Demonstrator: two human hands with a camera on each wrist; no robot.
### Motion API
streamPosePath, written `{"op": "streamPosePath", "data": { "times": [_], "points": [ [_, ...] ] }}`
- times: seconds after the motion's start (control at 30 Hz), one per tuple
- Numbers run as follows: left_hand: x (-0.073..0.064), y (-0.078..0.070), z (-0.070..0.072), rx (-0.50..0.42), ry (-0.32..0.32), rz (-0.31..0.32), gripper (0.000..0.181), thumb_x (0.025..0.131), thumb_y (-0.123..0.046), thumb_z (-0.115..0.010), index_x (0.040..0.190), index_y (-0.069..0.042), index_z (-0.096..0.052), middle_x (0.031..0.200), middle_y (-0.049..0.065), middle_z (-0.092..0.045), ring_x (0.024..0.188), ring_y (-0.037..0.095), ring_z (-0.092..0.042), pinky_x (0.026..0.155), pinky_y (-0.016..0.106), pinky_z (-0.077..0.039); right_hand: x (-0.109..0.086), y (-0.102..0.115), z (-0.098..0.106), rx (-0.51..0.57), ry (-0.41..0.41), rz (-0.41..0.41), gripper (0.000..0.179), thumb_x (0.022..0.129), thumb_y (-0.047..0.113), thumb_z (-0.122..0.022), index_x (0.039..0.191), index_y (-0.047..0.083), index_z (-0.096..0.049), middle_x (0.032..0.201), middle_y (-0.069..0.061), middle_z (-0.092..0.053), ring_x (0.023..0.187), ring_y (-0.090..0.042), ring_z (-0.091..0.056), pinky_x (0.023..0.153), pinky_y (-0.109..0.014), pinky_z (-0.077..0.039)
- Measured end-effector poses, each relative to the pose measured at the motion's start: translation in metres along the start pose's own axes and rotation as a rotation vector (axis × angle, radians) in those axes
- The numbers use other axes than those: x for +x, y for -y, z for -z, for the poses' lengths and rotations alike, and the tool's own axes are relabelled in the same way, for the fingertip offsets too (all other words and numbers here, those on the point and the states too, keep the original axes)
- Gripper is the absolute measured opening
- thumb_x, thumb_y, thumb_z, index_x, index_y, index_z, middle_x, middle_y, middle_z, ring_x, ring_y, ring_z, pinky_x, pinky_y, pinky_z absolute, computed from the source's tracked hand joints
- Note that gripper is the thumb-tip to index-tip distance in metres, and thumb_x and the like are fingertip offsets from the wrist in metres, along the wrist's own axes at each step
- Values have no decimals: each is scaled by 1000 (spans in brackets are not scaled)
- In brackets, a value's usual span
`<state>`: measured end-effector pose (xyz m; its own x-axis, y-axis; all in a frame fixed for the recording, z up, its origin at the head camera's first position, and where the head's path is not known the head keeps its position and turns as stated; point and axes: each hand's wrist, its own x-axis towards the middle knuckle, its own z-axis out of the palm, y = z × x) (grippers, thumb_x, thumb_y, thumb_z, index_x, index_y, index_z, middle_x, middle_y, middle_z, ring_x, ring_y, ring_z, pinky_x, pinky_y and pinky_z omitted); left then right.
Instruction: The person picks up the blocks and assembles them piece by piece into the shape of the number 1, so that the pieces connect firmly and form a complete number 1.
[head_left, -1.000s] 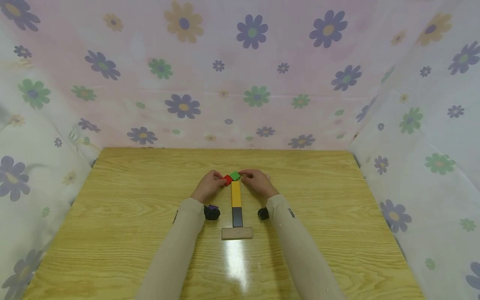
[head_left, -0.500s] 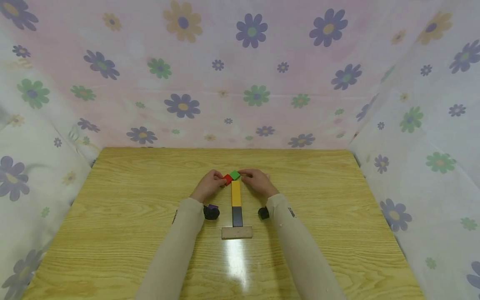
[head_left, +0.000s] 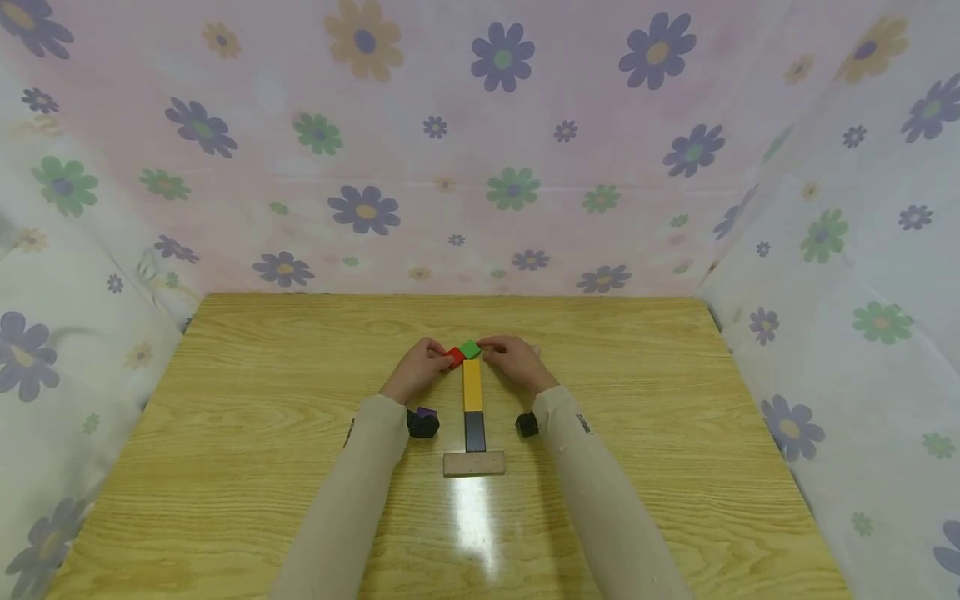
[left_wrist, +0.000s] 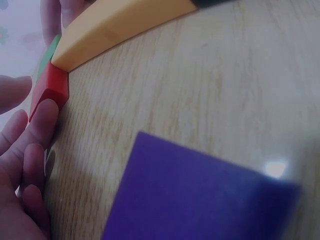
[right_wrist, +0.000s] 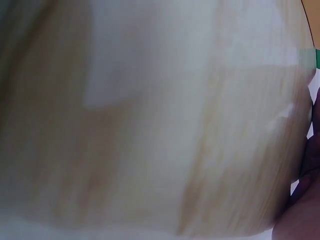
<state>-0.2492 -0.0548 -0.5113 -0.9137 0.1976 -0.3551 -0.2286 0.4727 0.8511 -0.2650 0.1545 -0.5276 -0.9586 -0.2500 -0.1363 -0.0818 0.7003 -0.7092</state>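
Observation:
My left hand (head_left: 417, 371) pinches the outer corner of a red block (head_left: 454, 357) between thumb and finger. In the left wrist view, one fingertip rests against the near face of the red block (left_wrist: 51, 90). A green block (head_left: 470, 349) touches the red one, both turned at a slant. My right hand (head_left: 517, 364) reaches in from the other side, its index fingertip at the green block's right corner and its thumb apart. Just below them stretches a long yellow block (head_left: 472, 386), followed by a black block (head_left: 475, 432) and a wooden crosspiece block (head_left: 474, 463).
A purple block (head_left: 426, 412) lies beside my left wrist, partly hidden by a black wrist camera (head_left: 423, 426). Another black camera (head_left: 527, 425) sits by the right wrist. The wooden table (head_left: 247, 433) ends at a flowered cloth (head_left: 450, 167). Glare blurs the right wrist view.

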Motion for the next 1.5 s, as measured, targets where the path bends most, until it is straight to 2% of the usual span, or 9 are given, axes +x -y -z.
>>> {"op": "streamPosePath", "data": {
  "times": [0.2, 0.43, 0.57, 0.77, 0.97, 1.17, 1.27, 1.4, 1.5],
  "points": [
    [-2, 3, 2, -5, -10, 5, 27, 88, -30, -56, 104, -10, -47, 96, 8, -56, 78, 22, -47, 67, 32, -35, 1, 2, -2, 8, 3, -3, 27, 90, 26, -52, 116, 29, -59, 120, 5, -55, 113, -18, -46, 88, -44, -16],
    [-3, 12, 7, -52, -50, -7, 28, 90, -30, -52, 106, -8, -47, 102, 8, -55, 87, 20, -49, 74, 31, -38, 0, 1, 0, 7, 22, 4, 29, 91, 26, -51, 119, 25, -57, 123, 1, -53, 116, -21, -44, 94, -47, -19],
    [-11, 15, 12, -66, -69, 0, 28, 91, -29, -49, 106, -6, -47, 101, 8, -55, 91, 20, -49, 78, 34, -38, 0, -3, 2, 34, 28, -2, 29, 91, 25, -50, 120, 24, -57, 123, 0, -53, 117, -22, -43, 97, -47, -19],
    [-28, 25, 21, -4, -53, 23, 29, 91, -33, -49, 105, -7, -48, 98, 7, -53, 90, 20, -47, 78, 34, -36, -1, -8, 4, -2, 15, 8, 30, 91, 26, -50, 120, 24, -57, 124, 0, -52, 118, -23, -42, 97, -50, -11],
    [-48, 40, 19, 5, -42, 34, 27, 88, -32, -54, 103, -10, -49, 95, 4, -56, 88, 18, -50, 75, 34, -37, -1, -9, 6, 10, 26, -12, 29, 91, 28, -50, 119, 25, -57, 124, 1, -52, 118, -23, -42, 96, -49, -11],
    [-64, 48, 11, -24, -46, -42, 33, 86, -30, -58, 109, -10, -47, 96, 3, -53, 89, 17, -51, 76, 33, -38, 0, -6, 8, 15, 22, -15, 29, 90, 27, -51, 118, 25, -58, 124, 0, -53, 118, -23, -42, 95, -48, -15],
    [-70, 51, 10, -5, -40, -81, 37, 84, -28, -61, 112, -10, -45, 90, 4, -50, 78, 16, -49, 68, 31, -38, 0, -5, 7, 12, 29, 1, 30, 91, 27, -51, 119, 24, -58, 124, -1, -52, 118, -23, -42, 95, -48, -16],
    [-75, 53, 11, 49, 17, -101, 42, 83, -28, -63, 116, -12, -43, 80, 4, -47, 63, 15, -42, 57, 29, -34, 0, -2, 4, 13, 32, 7, 29, 90, 27, -51, 118, 25, -58, 123, 0, -53, 117, -22, -43, 94, -47, -15],
    [-78, 54, 14, 55, 58, -114, 45, 82, -28, -64, 118, -12, -42, 78, 4, -47, 62, 15, -41, 57, 29, -34, 0, 0, 2, 10, 34, 11, 29, 90, 27, -51, 118, 24, -58, 123, -1, -53, 117, -22, -43, 93, -47, -15]
  ]
}}
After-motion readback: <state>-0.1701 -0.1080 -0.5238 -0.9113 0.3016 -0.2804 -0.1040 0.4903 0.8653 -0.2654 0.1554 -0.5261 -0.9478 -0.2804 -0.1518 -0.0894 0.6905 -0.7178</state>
